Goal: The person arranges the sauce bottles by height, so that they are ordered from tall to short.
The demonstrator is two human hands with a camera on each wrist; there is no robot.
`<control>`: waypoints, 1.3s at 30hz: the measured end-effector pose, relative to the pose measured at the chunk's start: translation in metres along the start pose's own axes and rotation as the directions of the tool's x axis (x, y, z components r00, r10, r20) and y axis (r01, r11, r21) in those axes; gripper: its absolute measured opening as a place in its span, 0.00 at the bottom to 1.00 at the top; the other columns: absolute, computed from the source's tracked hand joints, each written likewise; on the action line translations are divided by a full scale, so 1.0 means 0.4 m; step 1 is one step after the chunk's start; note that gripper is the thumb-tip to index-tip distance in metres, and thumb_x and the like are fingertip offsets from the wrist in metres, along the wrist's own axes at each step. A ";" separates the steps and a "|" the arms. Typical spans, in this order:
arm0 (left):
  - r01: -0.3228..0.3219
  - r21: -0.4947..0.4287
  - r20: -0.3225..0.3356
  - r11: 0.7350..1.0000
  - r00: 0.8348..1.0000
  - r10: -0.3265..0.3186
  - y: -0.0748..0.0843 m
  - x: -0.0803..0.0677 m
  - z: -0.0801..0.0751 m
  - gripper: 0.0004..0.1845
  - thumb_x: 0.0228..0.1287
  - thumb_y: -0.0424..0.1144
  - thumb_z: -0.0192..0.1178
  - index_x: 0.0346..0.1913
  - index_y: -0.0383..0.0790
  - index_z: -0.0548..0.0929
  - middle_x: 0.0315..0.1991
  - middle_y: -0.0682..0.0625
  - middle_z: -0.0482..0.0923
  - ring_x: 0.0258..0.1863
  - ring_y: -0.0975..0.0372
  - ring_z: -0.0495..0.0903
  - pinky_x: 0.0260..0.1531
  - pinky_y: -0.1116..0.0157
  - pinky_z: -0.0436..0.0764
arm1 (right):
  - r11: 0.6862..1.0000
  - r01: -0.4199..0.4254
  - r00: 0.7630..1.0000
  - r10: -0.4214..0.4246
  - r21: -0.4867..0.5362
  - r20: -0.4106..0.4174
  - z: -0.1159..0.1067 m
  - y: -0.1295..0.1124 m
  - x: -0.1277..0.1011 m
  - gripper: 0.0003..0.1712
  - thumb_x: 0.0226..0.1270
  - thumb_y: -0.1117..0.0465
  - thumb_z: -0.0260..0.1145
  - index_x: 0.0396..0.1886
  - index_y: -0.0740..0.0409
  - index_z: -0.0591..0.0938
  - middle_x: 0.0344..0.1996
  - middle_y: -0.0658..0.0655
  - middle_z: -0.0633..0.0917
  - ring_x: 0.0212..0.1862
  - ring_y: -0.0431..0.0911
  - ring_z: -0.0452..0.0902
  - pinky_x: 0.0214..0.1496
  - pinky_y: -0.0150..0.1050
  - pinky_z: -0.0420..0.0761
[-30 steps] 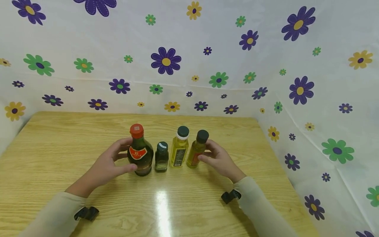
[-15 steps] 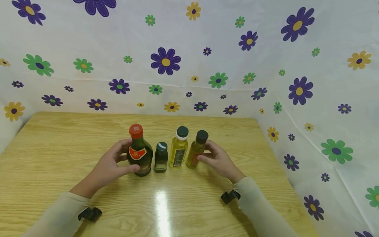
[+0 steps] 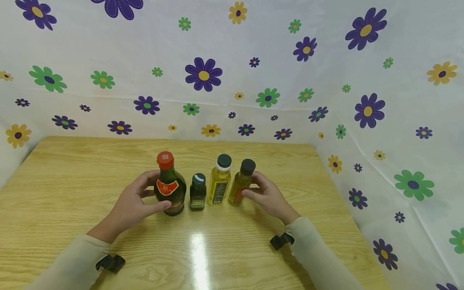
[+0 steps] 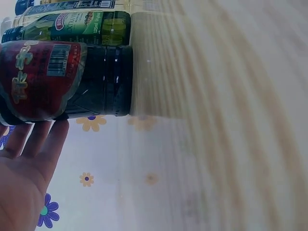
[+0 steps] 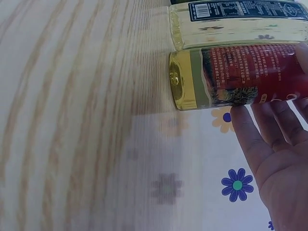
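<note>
Bottles lined up on wooden surface (image 3: 72, 169): dark red-capped glass bottle (image 3: 169, 189) gripped by left hand (image 3: 132, 205), amber black-capped bottle (image 3: 242, 183) by right hand (image 3: 267, 197); neither lifted yet.

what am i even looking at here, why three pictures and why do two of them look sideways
There is no machine here: a person works with two bare hands and wears three cameras. The wide picture comes from a camera on the head, looking down at a wooden table with flowered sheets behind it. The other two come from cameras strapped to each wrist, so they sit close to the table and show the bottles tipped sideways.

Four bottles stand in a row. The left hand has its grip around the dark bottle with the red cap. The right hand holds the amber bottle with the black cap at the other end. Between them stand a small dark bottle and a pale yellow bottle, which neither hand holds.
</note>
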State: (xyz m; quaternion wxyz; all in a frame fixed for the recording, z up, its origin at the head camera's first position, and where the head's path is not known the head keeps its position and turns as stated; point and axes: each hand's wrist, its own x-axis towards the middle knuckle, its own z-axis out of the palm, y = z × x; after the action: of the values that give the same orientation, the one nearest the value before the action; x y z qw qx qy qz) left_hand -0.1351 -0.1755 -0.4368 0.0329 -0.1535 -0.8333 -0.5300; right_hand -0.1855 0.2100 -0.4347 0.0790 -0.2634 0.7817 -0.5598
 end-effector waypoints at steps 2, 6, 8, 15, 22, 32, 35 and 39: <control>-0.008 0.010 -0.007 1.000 1.000 0.008 0.001 0.004 -0.001 0.40 0.48 0.45 0.74 0.65 0.59 0.66 0.56 0.58 0.74 0.54 0.68 0.73 0.47 0.69 0.79 | 1.000 -0.008 1.000 0.008 0.002 -0.007 0.001 -0.005 0.000 0.28 0.65 0.64 0.64 0.64 0.47 0.70 0.57 0.53 0.76 0.59 0.48 0.72 0.59 0.42 0.77; -0.011 0.042 -0.016 0.999 1.000 0.012 -0.005 0.007 -0.012 0.40 0.49 0.46 0.74 0.65 0.60 0.65 0.56 0.58 0.74 0.54 0.68 0.73 0.46 0.71 0.79 | 1.000 -0.012 1.000 0.012 -0.005 -0.010 0.006 -0.040 -0.003 0.28 0.66 0.66 0.63 0.64 0.52 0.69 0.57 0.56 0.76 0.58 0.50 0.72 0.59 0.48 0.76; -0.007 0.054 -0.022 0.999 1.000 0.009 -0.011 0.009 -0.020 0.40 0.49 0.46 0.74 0.65 0.61 0.65 0.56 0.58 0.74 0.53 0.68 0.74 0.46 0.72 0.79 | 1.000 -0.018 1.000 0.018 -0.005 -0.011 0.008 -0.058 -0.005 0.28 0.66 0.67 0.62 0.64 0.54 0.69 0.57 0.57 0.76 0.58 0.50 0.72 0.59 0.51 0.75; -0.005 0.063 -0.054 0.998 0.998 0.008 -0.026 0.019 -0.049 0.40 0.50 0.44 0.73 0.66 0.61 0.65 0.56 0.57 0.74 0.53 0.69 0.74 0.45 0.72 0.79 | 0.999 -0.042 0.999 0.042 -0.009 -0.019 0.010 -0.080 -0.008 0.27 0.65 0.67 0.63 0.64 0.55 0.70 0.57 0.56 0.76 0.58 0.50 0.72 0.59 0.49 0.75; 0.008 0.060 -0.074 0.998 0.997 -0.004 -0.030 0.047 -0.068 0.39 0.51 0.44 0.72 0.66 0.59 0.65 0.56 0.56 0.73 0.52 0.70 0.74 0.45 0.74 0.79 | 1.000 -0.013 1.000 0.014 0.016 -0.019 0.013 -0.070 -0.007 0.27 0.65 0.68 0.62 0.64 0.55 0.69 0.57 0.57 0.75 0.58 0.50 0.72 0.59 0.49 0.75; 0.047 0.054 -0.118 0.997 0.992 -0.041 -0.036 0.105 -0.083 0.38 0.52 0.46 0.71 0.66 0.55 0.66 0.57 0.55 0.72 0.51 0.66 0.73 0.46 0.67 0.81 | 0.999 0.009 1.000 -0.009 0.034 -0.011 0.014 -0.060 -0.006 0.28 0.65 0.68 0.63 0.64 0.57 0.69 0.56 0.59 0.75 0.57 0.48 0.72 0.59 0.46 0.76; 0.046 0.063 -0.125 0.997 0.991 -0.038 -0.036 0.123 -0.085 0.38 0.52 0.49 0.71 0.66 0.55 0.66 0.57 0.55 0.72 0.52 0.64 0.73 0.48 0.60 0.81 | 1.000 -0.007 1.000 0.007 0.013 -0.022 0.014 -0.062 -0.006 0.27 0.65 0.67 0.64 0.64 0.56 0.70 0.56 0.58 0.76 0.56 0.49 0.72 0.58 0.46 0.77; 0.057 0.055 -0.128 0.997 0.990 -0.049 -0.038 0.142 -0.087 0.39 0.52 0.51 0.71 0.67 0.55 0.65 0.57 0.55 0.71 0.53 0.61 0.73 0.50 0.53 0.79 | 0.999 -0.034 0.999 0.033 -0.021 -0.031 0.015 -0.066 -0.003 0.28 0.64 0.65 0.65 0.63 0.54 0.70 0.56 0.56 0.76 0.57 0.49 0.73 0.57 0.46 0.77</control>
State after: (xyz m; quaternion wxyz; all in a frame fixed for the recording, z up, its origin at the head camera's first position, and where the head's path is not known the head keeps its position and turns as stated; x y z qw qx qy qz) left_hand -0.1972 -0.2000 -0.4225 0.0762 -0.0963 -0.8484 -0.5148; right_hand -0.1734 0.1993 -0.4130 0.0737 -0.2425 0.7930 -0.5540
